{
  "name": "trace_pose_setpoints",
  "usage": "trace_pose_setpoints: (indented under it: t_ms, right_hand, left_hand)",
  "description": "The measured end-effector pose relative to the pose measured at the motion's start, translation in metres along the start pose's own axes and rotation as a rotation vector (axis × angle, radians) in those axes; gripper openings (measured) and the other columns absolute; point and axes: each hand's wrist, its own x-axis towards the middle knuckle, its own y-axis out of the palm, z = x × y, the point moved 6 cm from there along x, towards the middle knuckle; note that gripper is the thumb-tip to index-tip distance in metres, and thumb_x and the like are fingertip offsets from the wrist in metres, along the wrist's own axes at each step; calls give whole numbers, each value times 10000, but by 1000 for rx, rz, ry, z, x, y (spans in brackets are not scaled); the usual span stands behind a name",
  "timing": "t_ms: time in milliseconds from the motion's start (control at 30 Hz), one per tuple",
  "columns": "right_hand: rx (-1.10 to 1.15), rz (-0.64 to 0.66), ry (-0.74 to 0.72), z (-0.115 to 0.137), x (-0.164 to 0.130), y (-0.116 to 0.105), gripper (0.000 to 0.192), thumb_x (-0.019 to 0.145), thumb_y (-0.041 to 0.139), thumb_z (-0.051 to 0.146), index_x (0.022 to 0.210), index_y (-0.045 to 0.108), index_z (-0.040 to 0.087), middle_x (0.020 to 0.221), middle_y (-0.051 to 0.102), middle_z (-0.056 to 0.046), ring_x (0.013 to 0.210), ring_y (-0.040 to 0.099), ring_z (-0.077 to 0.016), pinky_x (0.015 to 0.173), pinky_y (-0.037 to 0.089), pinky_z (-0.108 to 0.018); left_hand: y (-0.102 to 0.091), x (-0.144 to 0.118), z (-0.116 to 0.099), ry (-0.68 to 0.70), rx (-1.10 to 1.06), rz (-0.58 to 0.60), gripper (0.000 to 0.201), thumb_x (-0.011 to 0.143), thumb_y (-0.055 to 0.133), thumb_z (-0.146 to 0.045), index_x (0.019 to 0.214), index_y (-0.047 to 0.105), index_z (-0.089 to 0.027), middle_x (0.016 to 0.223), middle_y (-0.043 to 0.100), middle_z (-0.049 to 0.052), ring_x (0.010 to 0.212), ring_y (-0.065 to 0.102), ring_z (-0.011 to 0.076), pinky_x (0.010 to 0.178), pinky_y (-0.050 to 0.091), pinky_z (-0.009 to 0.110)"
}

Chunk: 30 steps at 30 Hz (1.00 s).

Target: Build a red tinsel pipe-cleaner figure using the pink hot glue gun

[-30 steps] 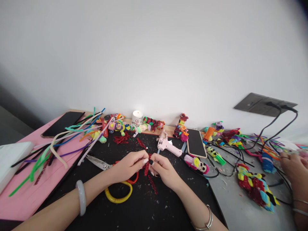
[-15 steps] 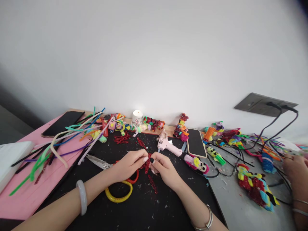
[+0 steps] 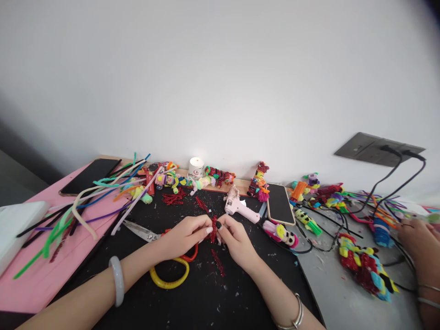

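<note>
A short bundle of sparkly red pipe cleaner (image 3: pixel 213 228) stands between my two hands over the black mat. My left hand (image 3: pixel 190 233) pinches it from the left, thumb and fingers closed. From the other side my right hand (image 3: pixel 234 239), with dark nail polish showing, is closed on it too. Below lies a loose red pipe cleaner piece (image 3: pixel 217 262). Scissors (image 3: pixel 169 275) with red and yellow handles lie partly under my left forearm. Beyond my hands rests a pink glue gun (image 3: pixel 240 207), near more cut red pieces (image 3: pixel 173 196).
At left, long pipe cleaners (image 3: pixel 85 206) spread over a pink board (image 3: pixel 27 284) with a phone (image 3: pixel 88 177). A paper cup (image 3: pixel 196 168) and pipe cleaner dolls (image 3: pixel 259 181) line the wall. Another phone (image 3: pixel 280 204) lies right. Another person's hand (image 3: pixel 417 238) is at the right edge.
My hands have shifted slightly, and the red bundle now shows more upright between my fingers. The other person's hand has moved a little to the left.
</note>
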Motion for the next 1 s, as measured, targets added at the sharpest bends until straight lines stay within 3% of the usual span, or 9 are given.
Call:
trace_pose_setpoints:
  t_ms: [467, 1000]
  right_hand:
    - [-43, 93, -18, 6, 0, 4, 284, 934, 372, 342, 700, 442, 197, 602, 459, 46, 571, 413, -107, 577, 324, -233]
    - [-4, 109, 2, 7, -1, 7, 273, 925, 386, 266, 667, 431, 193, 599, 445, 49, 567, 393, -102, 567, 310, -227]
  left_hand:
    - [-6, -1, -4, 36, 22, -82, 228, 925, 353, -291, 773, 470, -166, 648, 422, -45, 587, 381, 109, 559, 319, 211]
    - [-3, -1, -3, 57, 37, -52, 215, 934, 348, -256, 778, 467, -169, 679, 463, -39, 611, 419, 109, 585, 341, 217]
